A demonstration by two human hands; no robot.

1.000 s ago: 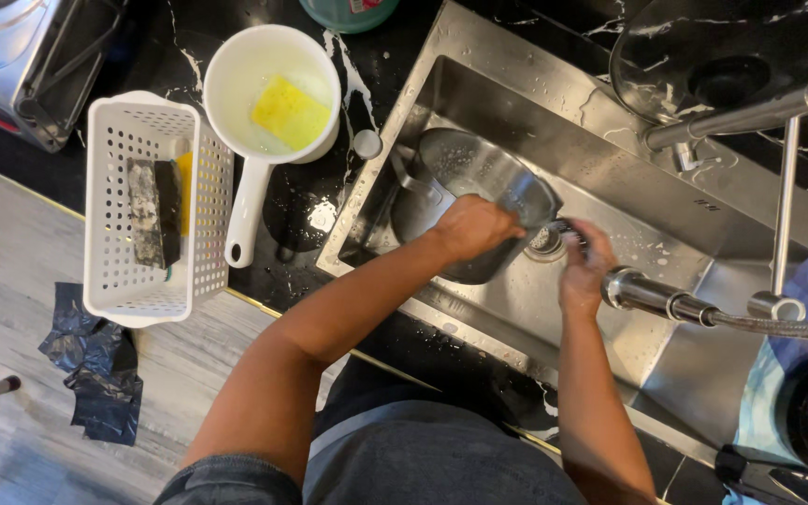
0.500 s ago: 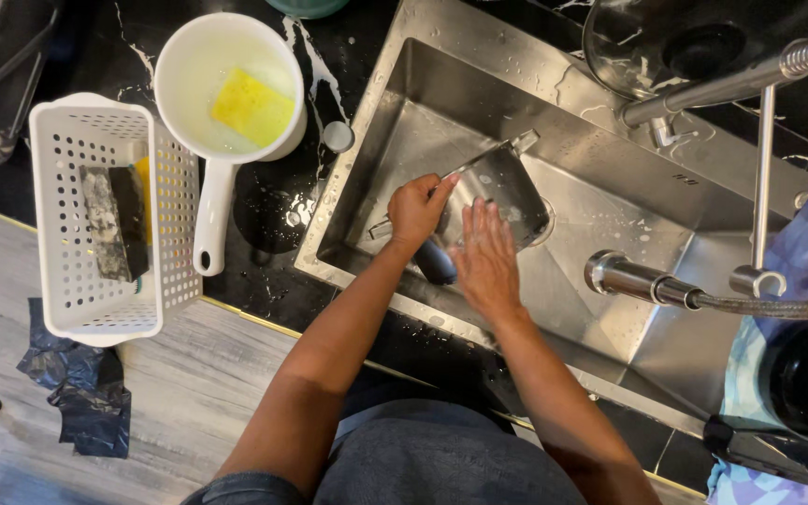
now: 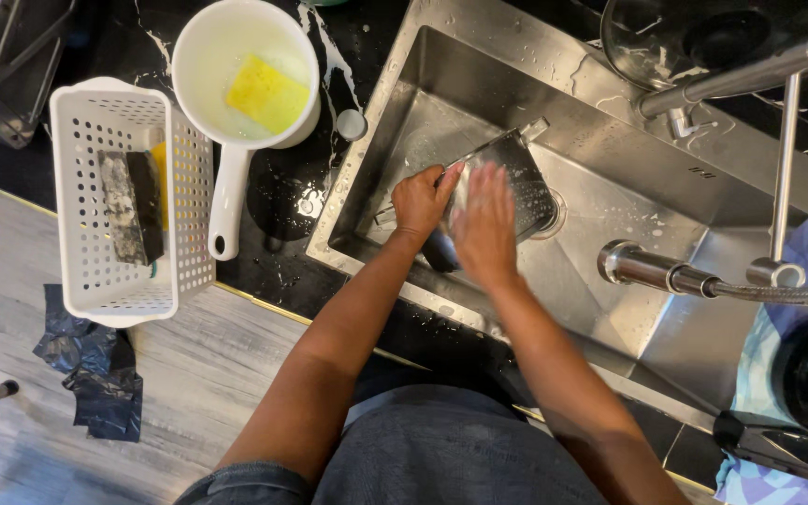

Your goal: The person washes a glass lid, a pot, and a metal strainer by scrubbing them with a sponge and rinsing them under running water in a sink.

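Note:
A steel pot (image 3: 521, 178) lies tilted on its side in the steel sink (image 3: 628, 309), near the drain. My left hand (image 3: 418, 201) grips the pot's near rim, fingers curled over it. My right hand (image 3: 483, 224) lies flat against the pot's surface with fingers stretched out and blurred by motion. I cannot see anything held in it. A dark piece, perhaps the pot's handle (image 3: 437, 254), shows just below both hands.
Left of the sink, on the wet black counter (image 3: 278, 201), sits a white pan (image 3: 226, 56) with a yellow sponge (image 3: 268, 93). A white perforated basket (image 3: 184, 187) holds a scrub pad (image 3: 128, 206). The faucet (image 3: 731, 79) and spray hose (image 3: 666, 271) reach over the sink's right side.
The pot has been tipped from upright onto its side. Both hands moved left onto it, and my right hand now rubs over its surface.

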